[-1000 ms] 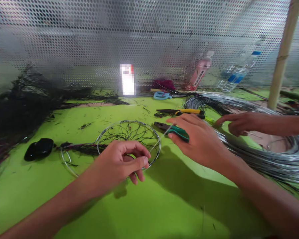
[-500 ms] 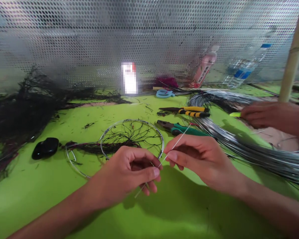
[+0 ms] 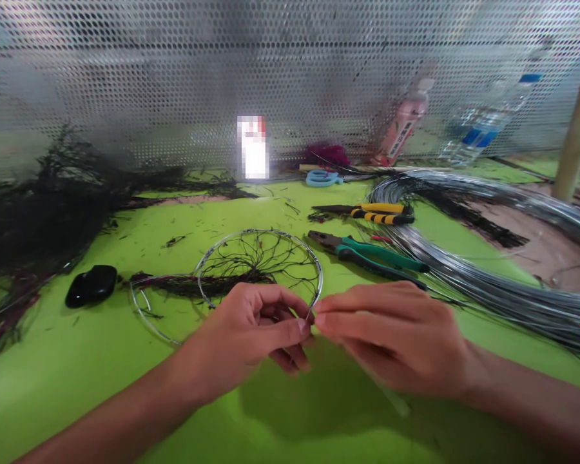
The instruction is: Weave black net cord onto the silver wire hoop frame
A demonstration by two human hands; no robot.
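My left hand [image 3: 251, 335] is closed, thumb and fingertips pinching a thin pale wire [image 3: 310, 315]. My right hand [image 3: 396, 335] meets it from the right, palm down and fingertips together on the same wire. A blurred whitish streak [image 3: 389, 392] sticks out beneath my right hand; it looks like the wire's other end. Just beyond my fingers lies a metal wire ring [image 3: 320, 274] with knotted black netting [image 3: 254, 264] across it. Its near edge is hidden behind my hands.
Green-handled pliers [image 3: 367, 251], yellow-and-black pliers [image 3: 386, 211] and blue scissors [image 3: 321, 178] lie beyond. A big wire coil [image 3: 493, 309] fills the right. Dark netting [image 3: 33, 206] and a black case [image 3: 91, 285] lie left. Bottles [image 3: 403, 125] stand against the perforated metal sheet [image 3: 174, 71].
My right hand has turned over, palm down, and the wire's upper end has swung down from pointing up and right. The co-worker's hand at the right has left the view.
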